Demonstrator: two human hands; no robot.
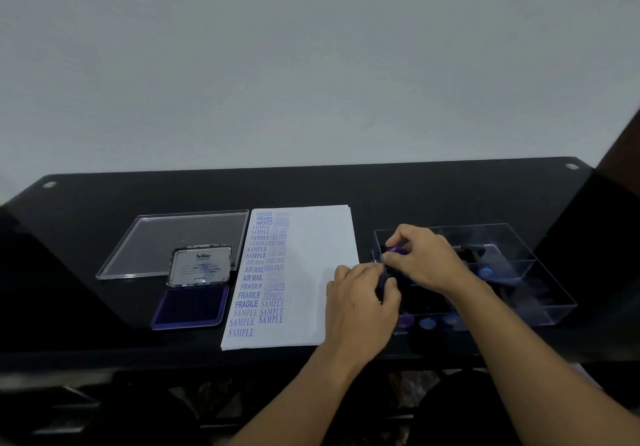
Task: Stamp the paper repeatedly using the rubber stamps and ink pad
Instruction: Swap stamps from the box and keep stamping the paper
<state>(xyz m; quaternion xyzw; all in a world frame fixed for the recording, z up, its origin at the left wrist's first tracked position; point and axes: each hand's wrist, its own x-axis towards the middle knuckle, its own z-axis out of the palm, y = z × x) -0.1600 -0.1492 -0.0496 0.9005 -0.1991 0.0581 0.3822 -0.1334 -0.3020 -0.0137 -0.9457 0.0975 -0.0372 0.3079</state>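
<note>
A white paper (318, 272) lies in the middle of the black table, its left part covered with two columns of blue stamped words. Left of it sits the open ink pad (190, 307), blue pad facing up, lid raised. My right hand (426, 258) pinches the purple knob of a rubber stamp (397, 250) at the left end of a clear plastic stamp box (540, 272). My left hand (363, 300) grips a dark stamp at the box's left edge; that stamp is mostly hidden by my fingers. More blue-knobbed stamps (427, 323) lie along the box's near side.
A clear plastic lid (145, 238) lies flat at the back left, behind the ink pad. The black table (311, 186) ends at a pale wall behind. Dark shapes stand at the far left and far right edges.
</note>
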